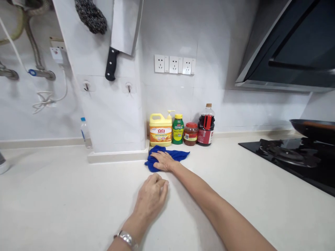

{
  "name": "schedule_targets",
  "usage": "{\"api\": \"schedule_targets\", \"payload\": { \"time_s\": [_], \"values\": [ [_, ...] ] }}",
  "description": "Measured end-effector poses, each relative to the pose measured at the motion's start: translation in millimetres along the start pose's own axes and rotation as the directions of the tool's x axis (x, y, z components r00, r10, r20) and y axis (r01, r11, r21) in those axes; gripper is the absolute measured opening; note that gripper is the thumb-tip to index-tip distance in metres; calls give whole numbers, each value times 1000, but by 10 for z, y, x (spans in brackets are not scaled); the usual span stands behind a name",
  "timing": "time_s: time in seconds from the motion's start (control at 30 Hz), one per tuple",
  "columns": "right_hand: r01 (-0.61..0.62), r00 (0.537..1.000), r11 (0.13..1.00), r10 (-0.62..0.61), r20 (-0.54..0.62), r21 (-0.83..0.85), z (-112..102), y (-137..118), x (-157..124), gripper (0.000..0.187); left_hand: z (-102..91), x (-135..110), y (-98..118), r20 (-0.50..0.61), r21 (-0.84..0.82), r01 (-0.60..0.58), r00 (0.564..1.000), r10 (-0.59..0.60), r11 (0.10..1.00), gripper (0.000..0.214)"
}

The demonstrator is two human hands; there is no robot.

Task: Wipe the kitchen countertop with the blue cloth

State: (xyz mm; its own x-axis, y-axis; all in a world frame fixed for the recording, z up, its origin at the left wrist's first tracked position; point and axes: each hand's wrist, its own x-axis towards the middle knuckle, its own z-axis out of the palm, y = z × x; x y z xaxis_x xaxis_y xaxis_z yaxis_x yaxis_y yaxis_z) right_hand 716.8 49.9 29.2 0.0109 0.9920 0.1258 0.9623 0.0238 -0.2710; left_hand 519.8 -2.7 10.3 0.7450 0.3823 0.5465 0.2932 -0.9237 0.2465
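Note:
Flat on a crumpled blue cloth [179,154] lies my right hand [162,161], fingers stretched out over it and pressed to the counter. The cloth touches the foot of the wall pillar and spreads to the right, just in front of a row of bottles. Nearer to me, my left hand [153,191] hovers over or rests on the white counter with its fingers curled in; nothing shows in it. A silver bracelet or watch [126,238] circles the left wrist. Behind the cloth stand a yellow dish soap jug [160,130] and a green bottle [178,129].
A red-lidded jar [191,134] and a dark sauce bottle [206,126] continue the row. On the pillar hang a cleaver [123,31] and a steel scrubber [91,16]. At right are a black gas stove [290,153], a pan [314,129] and a range hood [290,45].

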Motion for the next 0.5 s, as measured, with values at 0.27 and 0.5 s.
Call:
{"api": "schedule_targets", "payload": {
  "time_s": [0.27,0.5],
  "values": [
    [130,991,991,-130,-27,11,47,-235,-600,63,-62,69,-228,-242,206,65,970,-14,976,46],
    [198,980,976,-198,-10,95,44,-510,-1599,75,-383,8,-317,-120,249,229,971,-204,941,49]
  ]
}}
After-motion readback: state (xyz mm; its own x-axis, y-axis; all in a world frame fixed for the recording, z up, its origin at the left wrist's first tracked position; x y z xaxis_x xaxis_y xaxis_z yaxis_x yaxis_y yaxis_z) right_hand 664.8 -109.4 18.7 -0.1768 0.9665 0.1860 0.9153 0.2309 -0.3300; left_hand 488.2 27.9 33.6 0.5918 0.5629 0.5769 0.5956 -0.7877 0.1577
